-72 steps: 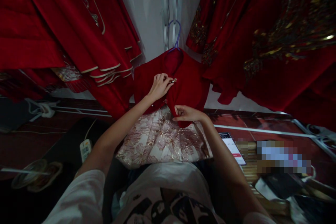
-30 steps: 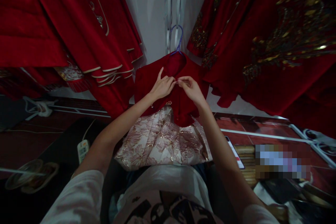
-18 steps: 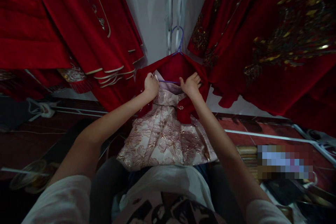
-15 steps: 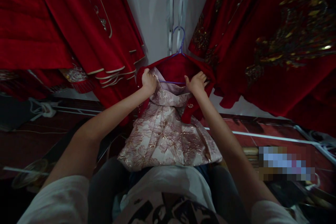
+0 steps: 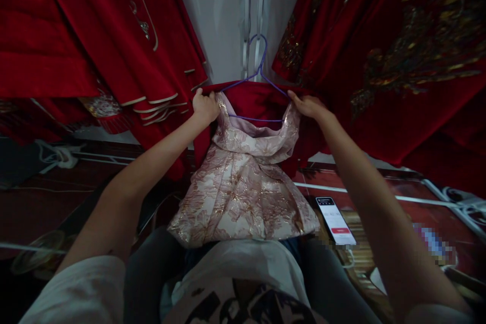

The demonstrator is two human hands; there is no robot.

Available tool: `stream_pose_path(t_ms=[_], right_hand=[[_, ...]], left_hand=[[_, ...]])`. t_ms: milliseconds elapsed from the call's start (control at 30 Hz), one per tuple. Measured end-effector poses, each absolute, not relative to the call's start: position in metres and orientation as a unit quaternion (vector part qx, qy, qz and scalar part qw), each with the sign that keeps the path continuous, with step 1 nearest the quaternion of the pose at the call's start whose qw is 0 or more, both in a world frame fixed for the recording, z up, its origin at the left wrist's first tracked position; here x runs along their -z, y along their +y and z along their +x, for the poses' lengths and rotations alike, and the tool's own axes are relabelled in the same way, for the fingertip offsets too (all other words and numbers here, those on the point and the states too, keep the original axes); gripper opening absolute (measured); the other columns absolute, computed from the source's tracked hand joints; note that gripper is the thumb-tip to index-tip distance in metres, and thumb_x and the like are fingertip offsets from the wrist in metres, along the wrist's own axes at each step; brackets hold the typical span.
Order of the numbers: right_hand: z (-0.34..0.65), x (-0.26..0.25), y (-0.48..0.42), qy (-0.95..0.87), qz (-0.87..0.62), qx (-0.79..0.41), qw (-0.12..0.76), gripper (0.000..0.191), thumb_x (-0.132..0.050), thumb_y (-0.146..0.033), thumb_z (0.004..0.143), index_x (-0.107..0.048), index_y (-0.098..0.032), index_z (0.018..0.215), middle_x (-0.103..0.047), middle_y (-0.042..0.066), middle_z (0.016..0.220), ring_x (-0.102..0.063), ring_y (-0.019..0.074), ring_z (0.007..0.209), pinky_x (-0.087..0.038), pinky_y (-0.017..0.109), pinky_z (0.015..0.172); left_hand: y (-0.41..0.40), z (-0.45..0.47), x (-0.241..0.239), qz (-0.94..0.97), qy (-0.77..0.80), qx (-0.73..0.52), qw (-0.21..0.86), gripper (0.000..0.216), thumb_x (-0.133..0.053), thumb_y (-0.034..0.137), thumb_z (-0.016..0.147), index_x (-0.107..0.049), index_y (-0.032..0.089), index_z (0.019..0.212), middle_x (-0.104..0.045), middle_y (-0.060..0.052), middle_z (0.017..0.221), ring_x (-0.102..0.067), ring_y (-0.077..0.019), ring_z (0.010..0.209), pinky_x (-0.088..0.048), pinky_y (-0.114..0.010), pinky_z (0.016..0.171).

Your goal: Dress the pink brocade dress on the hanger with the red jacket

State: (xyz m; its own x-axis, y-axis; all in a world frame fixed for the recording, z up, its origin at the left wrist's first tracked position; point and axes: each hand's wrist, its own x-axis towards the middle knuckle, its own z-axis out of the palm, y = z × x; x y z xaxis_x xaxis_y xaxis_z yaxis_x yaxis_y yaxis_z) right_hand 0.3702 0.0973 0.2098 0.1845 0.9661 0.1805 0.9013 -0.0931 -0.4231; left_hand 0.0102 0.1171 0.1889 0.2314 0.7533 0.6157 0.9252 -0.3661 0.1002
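Note:
A small red jacket [image 5: 261,104] hangs on a purple wire hanger [image 5: 255,68] in front of me, over a pink and gold brocade dress [image 5: 243,187]. My left hand [image 5: 205,106] grips the jacket's left front edge and my right hand [image 5: 309,106] grips its right front edge. Both edges are spread wide apart, so the dress bodice and the hanger's bar show between my hands. The dress skirt drapes down onto my lap.
Long red embroidered garments hang at the left [image 5: 94,35] and the right [image 5: 398,61], close to my arms. A lit phone [image 5: 336,220] lies on a low surface at my right. A white wall [image 5: 224,15] is behind the hanger. Cables lie on the dark red floor [image 5: 56,154].
Both hands went from the closed jacket front at its collar to pulling the two front edges apart and outward. The brocade dress underneath came into view, and the phone is uncovered again.

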Motion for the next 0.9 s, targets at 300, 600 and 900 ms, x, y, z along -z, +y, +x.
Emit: stream_pose_path(t_ms=[300, 600, 900], right_hand=[[0.414, -0.209, 0.074, -0.683, -0.55, -0.262, 0.403, 0.06, -0.048, -0.079, 0.074, -0.067, -0.022, 0.072, -0.068, 0.005, 0.07, -0.065, 0.0219, 0.071, -0.052, 0.036, 0.07], [0.415, -0.17, 0.075, -0.622, -0.49, -0.193, 0.58, 0.029, -0.068, -0.051, 0.074, -0.067, -0.024, 0.082, -0.071, 0.003, 0.084, -0.067, 0.0208, 0.079, -0.054, 0.034, 0.072], [0.424, -0.132, 0.052, -0.521, -0.632, -0.298, 0.491, 0.023, -0.071, -0.039, 0.072, -0.06, -0.02, 0.066, -0.065, 0.004, 0.061, -0.061, 0.0184, 0.055, -0.053, 0.035, 0.054]], left_hand=[[0.106, 0.002, -0.218, -0.772, -0.618, 0.153, 0.012, 0.046, -0.024, 0.045, 0.093, -0.062, 0.022, 0.102, -0.067, -0.011, 0.113, -0.059, -0.0316, 0.108, -0.033, -0.053, 0.098], [0.094, -0.015, -0.199, -0.784, -0.5, 0.368, 0.01, 0.048, -0.034, 0.048, 0.093, -0.067, 0.015, 0.085, -0.066, -0.005, 0.073, -0.06, -0.0178, 0.069, -0.04, -0.026, 0.066], [0.077, -0.038, -0.173, -0.728, -0.668, 0.151, 0.029, 0.037, -0.045, 0.042, 0.088, -0.073, 0.018, 0.084, -0.071, -0.014, 0.08, -0.065, -0.0289, 0.082, -0.045, -0.034, 0.074]])
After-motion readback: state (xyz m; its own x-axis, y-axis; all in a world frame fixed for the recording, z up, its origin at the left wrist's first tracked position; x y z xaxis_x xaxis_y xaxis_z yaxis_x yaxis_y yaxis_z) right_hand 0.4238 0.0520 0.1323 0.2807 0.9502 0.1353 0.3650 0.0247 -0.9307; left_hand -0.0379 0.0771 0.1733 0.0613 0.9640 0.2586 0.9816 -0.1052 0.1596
